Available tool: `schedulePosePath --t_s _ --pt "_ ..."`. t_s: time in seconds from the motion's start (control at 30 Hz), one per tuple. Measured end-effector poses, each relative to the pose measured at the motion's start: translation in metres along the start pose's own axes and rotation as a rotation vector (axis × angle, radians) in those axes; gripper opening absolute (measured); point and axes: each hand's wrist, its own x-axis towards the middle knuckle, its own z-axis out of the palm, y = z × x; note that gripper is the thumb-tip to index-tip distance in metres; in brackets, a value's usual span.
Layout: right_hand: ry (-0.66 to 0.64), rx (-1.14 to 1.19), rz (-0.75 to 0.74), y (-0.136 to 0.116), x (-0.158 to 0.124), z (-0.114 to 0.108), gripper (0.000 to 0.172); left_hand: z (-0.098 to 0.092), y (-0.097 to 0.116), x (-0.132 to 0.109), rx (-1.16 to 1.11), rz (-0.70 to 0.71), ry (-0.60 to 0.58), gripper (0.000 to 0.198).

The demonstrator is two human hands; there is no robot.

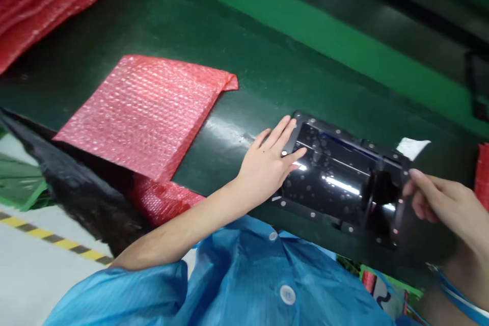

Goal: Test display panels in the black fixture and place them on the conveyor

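A black glossy panel (328,168) lies on the dark green table, with a dark frame and several pale round dots along its border. My left hand (265,163) rests on the panel's left end, fingers spread and palm down. At the opposite end my right hand (443,198) is closed, its thumb and curled fingers pinching the panel's right edge. Just beyond that corner lies a small white scrap (413,147). To the left of the panel, a red bubble-wrap bag (148,112) lies flat, apart from both hands.
A stack of red bubble-wrap bags (46,0) sits at the far left of the green table (214,25). More red bubble wrap (164,201) and a black sheet (84,188) hang by the near edge. Another red piece (482,173) shows at the right.
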Motion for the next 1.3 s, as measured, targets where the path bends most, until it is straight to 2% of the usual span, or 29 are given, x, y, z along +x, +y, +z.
schedulePosePath --t_s 0.1,0.23,0.3,0.37,0.47,0.63,0.7,0.8,0.97,1.1,1.2,1.3 --pt "-0.081 0.06 0.07 -0.004 0.004 0.002 0.067 0.006 0.037 0.008 0.053 0.051 -0.004 0.039" --pt "-0.099 0.095 0.096 0.002 0.025 0.005 0.059 0.04 0.099 0.02 -0.031 0.373 -0.093 0.055" --pt "-0.123 0.074 0.081 0.004 0.037 0.008 0.056 0.059 0.119 0.026 -0.035 0.457 -0.122 0.055" --pt "-0.133 0.043 0.065 0.002 0.046 0.01 0.054 0.072 0.127 0.031 -0.013 0.48 -0.139 0.051" --pt "-0.171 -0.074 0.079 -0.007 0.055 0.009 0.05 0.079 0.127 0.035 0.005 0.498 -0.142 0.042" --pt "-0.238 -0.233 0.111 -0.02 0.058 0.004 0.047 0.076 0.13 0.037 0.053 0.509 -0.158 0.039" --pt "-0.2 -0.221 0.079 -0.019 0.055 0.007 0.047 0.073 0.13 0.039 0.048 0.51 -0.182 0.038" --pt "-0.06 -0.183 0.024 -0.013 0.046 0.015 0.049 0.066 0.122 0.05 -0.009 0.509 -0.208 0.038" --pt "0.211 0.043 0.003 -0.003 0.034 0.025 0.046 0.053 0.09 0.08 0.09 0.141 -0.007 0.048" --pt "0.379 0.275 -0.021 -0.002 0.031 0.028 0.038 0.049 0.078 0.096 0.08 0.063 0.047 0.046" --pt "0.375 0.495 -0.101 -0.006 0.029 0.034 0.039 0.044 0.082 0.1 -0.009 0.001 0.126 0.036" --pt "0.224 0.695 -0.168 -0.009 0.026 0.042 0.05 0.032 0.088 0.095 -0.114 0.028 0.225 0.029"
